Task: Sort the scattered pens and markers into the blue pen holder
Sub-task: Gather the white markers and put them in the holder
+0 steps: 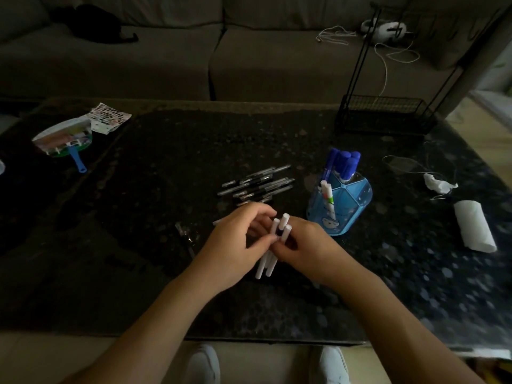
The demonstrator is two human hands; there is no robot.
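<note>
Both hands meet over the middle of the dark table (138,273), gripping a small bundle of white pens (282,225). My left hand (238,245) pinches the bundle from the left, my right hand (307,245) wraps it from the right. The pens' lower ends stick out below the hands. The blue pen holder (349,206) stands just right of the hands; blue-capped markers (345,164) fill its back compartment and a white pen (328,198) leans in its front left one. A pile of black pens (257,184) lies behind the hands.
A hand fan (65,139) and a sticker sheet (110,117) lie at the far left. A black wire rack (388,115) stands at the back right. Crumpled tissue (439,185) and a white roll (475,225) rest at the right. A sofa is behind the table.
</note>
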